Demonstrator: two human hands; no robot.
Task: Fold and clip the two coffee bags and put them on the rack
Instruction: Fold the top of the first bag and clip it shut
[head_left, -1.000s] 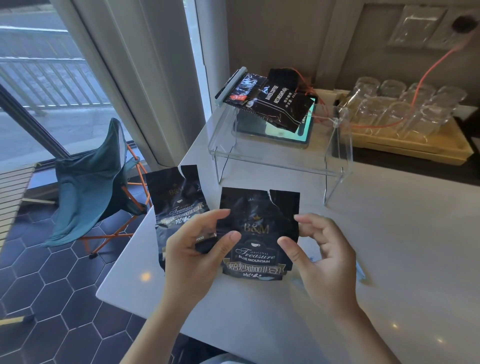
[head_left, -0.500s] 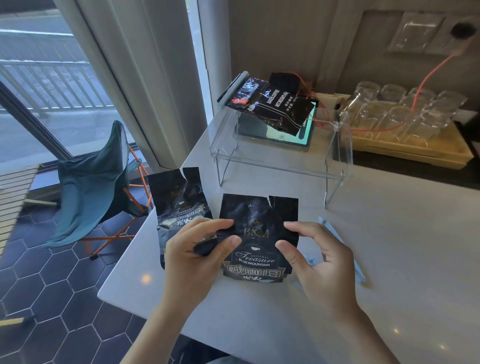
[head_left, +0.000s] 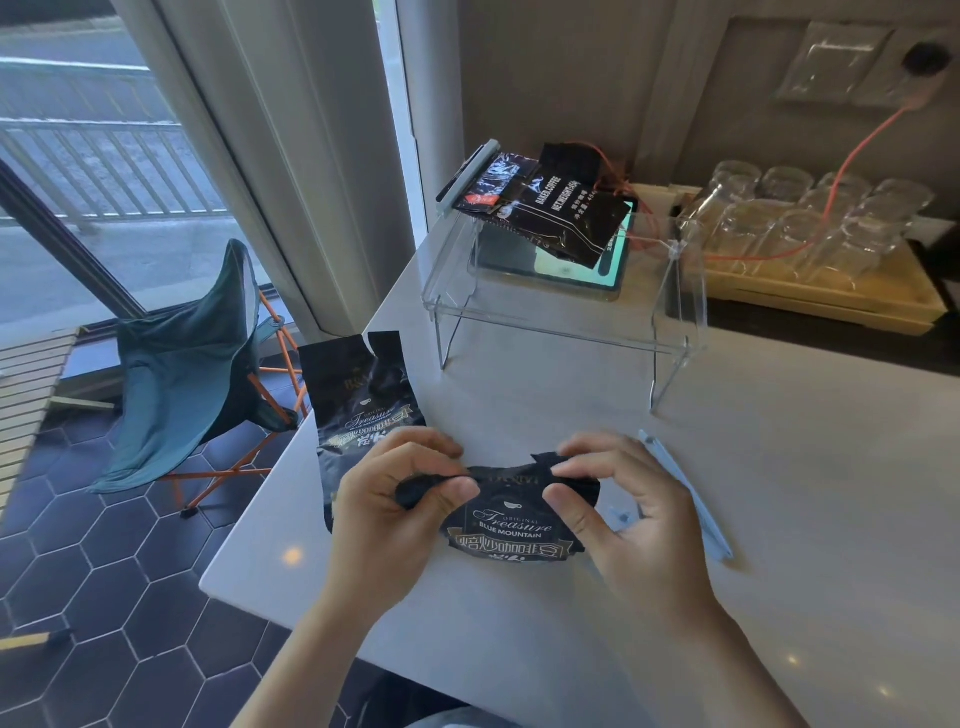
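A dark blue coffee bag (head_left: 511, 525) lies on the white table in front of me, its top edge folded down toward me. My left hand (head_left: 395, 504) pinches the left end of the fold. My right hand (head_left: 618, 499) pinches the right end. A second, matching coffee bag (head_left: 358, 410) lies flat and unfolded to the left, near the table edge. A pale blue clip bar (head_left: 685, 499) lies on the table just right of my right hand. The clear acrylic rack (head_left: 566, 322) stands behind, with two other dark clipped bags (head_left: 545, 208) on top.
A wooden tray (head_left: 831, 296) of upturned glasses stands at the back right, with an orange cable over it. A tablet (head_left: 566, 270) lies under the rack. The table's left edge drops to a tiled floor with a teal folding chair (head_left: 192, 369).
Both hands have gripped the near bag's top and rolled it down toward me; the bag was flat and full height before. The clip bar now shows beside my right hand.
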